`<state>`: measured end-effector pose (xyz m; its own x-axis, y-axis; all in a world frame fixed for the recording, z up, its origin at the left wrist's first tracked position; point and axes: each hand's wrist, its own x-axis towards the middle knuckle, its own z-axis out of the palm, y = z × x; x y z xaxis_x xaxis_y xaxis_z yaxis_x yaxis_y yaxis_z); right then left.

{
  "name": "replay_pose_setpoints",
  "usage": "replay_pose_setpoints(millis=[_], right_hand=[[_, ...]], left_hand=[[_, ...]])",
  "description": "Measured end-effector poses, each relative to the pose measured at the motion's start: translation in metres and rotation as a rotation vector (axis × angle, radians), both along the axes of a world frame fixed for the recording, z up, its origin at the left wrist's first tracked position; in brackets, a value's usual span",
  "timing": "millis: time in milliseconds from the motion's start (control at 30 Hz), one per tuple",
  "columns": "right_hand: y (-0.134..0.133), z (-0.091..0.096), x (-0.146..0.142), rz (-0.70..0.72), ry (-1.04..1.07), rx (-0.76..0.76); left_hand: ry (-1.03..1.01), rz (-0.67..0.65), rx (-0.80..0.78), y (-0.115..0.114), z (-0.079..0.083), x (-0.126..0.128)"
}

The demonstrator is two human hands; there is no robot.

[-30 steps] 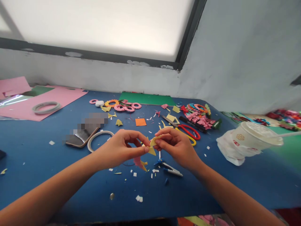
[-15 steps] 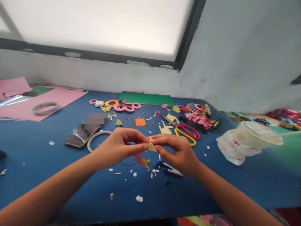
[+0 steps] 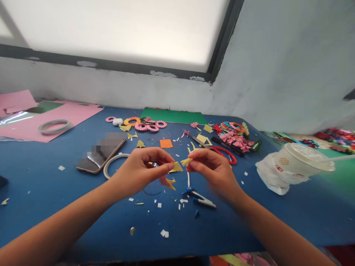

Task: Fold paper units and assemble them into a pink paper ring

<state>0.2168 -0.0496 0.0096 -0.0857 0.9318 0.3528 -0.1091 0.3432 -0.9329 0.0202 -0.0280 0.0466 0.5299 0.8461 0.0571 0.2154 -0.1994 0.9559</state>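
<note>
My left hand (image 3: 146,166) pinches a yellow folded paper piece (image 3: 176,167) between thumb and fingertips. Below those fingers hangs a pink and yellow folded paper piece (image 3: 167,182); whether it joins the yellow one I cannot tell. Across a small gap, my right hand (image 3: 213,170) is closed on another folded yellow paper piece (image 3: 186,162), whose narrow split end points left. Partly hidden behind the right hand are scissors (image 3: 226,155) with a red handle. A blue and white pen-like tool (image 3: 203,201) lies under the hands.
A phone (image 3: 101,157) and a white tape roll (image 3: 111,168) lie to the left. An orange paper square (image 3: 166,143), paper rings (image 3: 152,127) and a pile of folded pieces (image 3: 234,136) are farther back. At right stands a lidded cup (image 3: 294,166) with a straw. White scraps (image 3: 164,233) litter the front.
My hands were together at one yellow paper piece. Now they are apart, the right drawn slightly right with a folded yellow piece, the left still pinching its own.
</note>
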Motion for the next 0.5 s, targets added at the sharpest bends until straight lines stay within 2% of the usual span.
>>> replay_pose_setpoints(millis=[300,500], right_hand=[[-0.0012,0.0003,-0.0025,0.044,-0.027,-0.06],[-0.0012,-0.002,-0.0056,-0.029,-0.061,-0.054]], left_hand=[[0.05,0.033,0.027,-0.0013,0.0013,0.002],[0.02,0.014,0.011,-0.0027,-0.0022,0.003]])
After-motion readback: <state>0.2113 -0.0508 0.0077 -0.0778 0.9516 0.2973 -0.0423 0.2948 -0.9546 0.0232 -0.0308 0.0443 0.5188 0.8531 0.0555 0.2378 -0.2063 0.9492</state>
